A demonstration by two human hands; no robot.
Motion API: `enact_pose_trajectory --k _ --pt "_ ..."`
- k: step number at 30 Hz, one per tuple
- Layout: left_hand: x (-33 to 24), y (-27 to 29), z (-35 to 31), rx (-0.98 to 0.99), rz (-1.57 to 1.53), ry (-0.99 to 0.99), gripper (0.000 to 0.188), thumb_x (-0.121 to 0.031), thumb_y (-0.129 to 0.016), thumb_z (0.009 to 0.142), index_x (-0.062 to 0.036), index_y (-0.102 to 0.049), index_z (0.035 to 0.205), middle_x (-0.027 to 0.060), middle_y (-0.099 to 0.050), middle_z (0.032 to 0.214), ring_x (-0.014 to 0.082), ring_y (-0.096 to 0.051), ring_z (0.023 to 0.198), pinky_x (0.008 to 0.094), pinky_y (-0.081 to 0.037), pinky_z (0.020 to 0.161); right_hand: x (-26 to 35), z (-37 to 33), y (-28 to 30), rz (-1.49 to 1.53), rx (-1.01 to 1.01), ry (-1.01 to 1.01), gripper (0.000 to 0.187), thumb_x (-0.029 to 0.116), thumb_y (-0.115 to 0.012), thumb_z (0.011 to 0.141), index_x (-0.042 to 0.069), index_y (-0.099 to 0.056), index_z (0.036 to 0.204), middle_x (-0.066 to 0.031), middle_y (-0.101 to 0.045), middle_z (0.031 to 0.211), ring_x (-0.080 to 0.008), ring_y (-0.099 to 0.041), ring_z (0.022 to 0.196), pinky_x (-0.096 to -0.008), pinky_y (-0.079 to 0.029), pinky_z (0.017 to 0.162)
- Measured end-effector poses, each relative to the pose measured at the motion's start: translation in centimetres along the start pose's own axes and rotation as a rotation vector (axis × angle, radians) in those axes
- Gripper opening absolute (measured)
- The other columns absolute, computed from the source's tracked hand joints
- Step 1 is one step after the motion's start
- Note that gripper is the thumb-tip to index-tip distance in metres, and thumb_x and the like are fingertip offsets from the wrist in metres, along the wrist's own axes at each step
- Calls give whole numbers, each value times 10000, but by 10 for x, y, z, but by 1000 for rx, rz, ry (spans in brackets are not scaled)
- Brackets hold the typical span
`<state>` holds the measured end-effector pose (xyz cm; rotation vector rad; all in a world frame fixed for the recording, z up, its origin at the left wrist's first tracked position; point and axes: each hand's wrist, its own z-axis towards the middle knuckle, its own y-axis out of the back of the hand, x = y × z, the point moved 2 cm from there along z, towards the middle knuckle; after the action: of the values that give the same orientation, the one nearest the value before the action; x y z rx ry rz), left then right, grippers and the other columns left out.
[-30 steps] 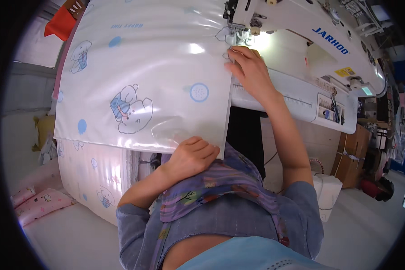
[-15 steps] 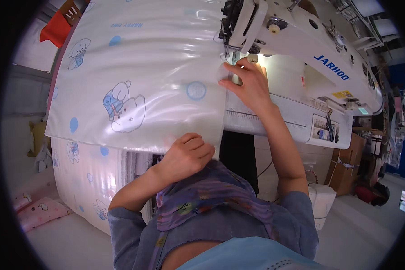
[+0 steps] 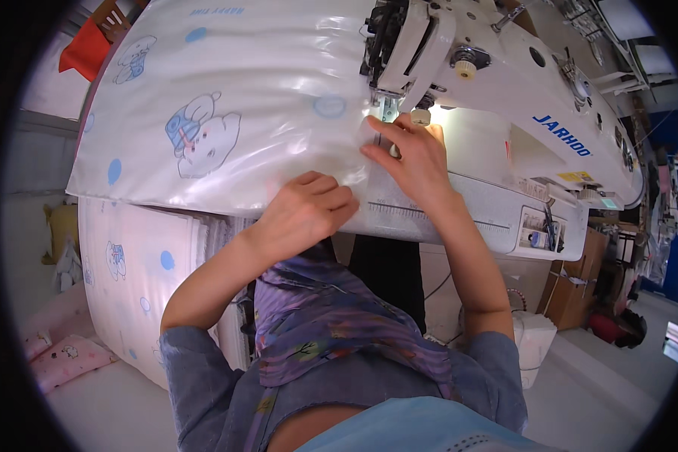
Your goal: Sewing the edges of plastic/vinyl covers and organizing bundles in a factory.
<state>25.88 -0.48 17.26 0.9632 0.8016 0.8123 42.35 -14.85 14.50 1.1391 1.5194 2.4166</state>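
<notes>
A glossy white sheet printed with cartoon puppies and blue dots spreads across the left, its right edge running under the head of a white sewing machine. At the sheet's near right corner, my left hand is closed, its curled fingers pinching the edge. My right hand rests beside the presser foot, thumb and forefinger apart along the sheet's right edge. Its other fingers reach behind, partly hidden under the machine head. The needle itself is too small to make out.
Below the sheet's near edge, a stack of folded printed sheets stands at the left. The machine bed carries a printed ruler and a small tray. Cardboard boxes stand at the right; pink printed fabric lies lower left.
The sheet has slid away from me, past the presser foot. My left hand has moved forward with its near corner; my right hand stays by the foot, slightly nearer to me.
</notes>
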Motion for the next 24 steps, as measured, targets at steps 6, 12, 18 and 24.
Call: enact_pose_trajectory --k 6,12,18,24 --pt "16 -5 9 -3 98 54 359 -126 -648 771 -81 -711 1121 2 -620 981 174 -635 947 274 -579 769 2 3 -1 -56 -29 35 413 335 -801 859 170 -752 1234 -52 -633 892 -229 -634 760 -364 -475 749" --pt "23 -16 -4 -60 6 61 419 -118 -641 783 -152 -727 1192 -20 -659 1127 164 -643 1063 282 -594 808 -1 5 -5 -166 -118 99 373 348 -774 897 177 -753 1228 -27 -619 863 -210 -612 720 -345 -424 742" --pt "21 -12 -2 -28 55 82 444 -137 -650 770 -181 -739 1203 -57 -657 1111 144 -629 1030 258 -589 801 -8 -3 -13 -42 -211 113 332 312 -786 890 178 -764 1192 -18 -615 850 -188 -600 700 -360 -425 709" --pt "29 -9 2 6 18 75 452 -141 -654 761 -192 -750 1199 -87 -643 1087 135 -610 964 247 -585 781 6 2 -11 -314 -234 230 307 233 -806 851 193 -767 1154 5 -602 869 -176 -610 708 -362 -437 688"
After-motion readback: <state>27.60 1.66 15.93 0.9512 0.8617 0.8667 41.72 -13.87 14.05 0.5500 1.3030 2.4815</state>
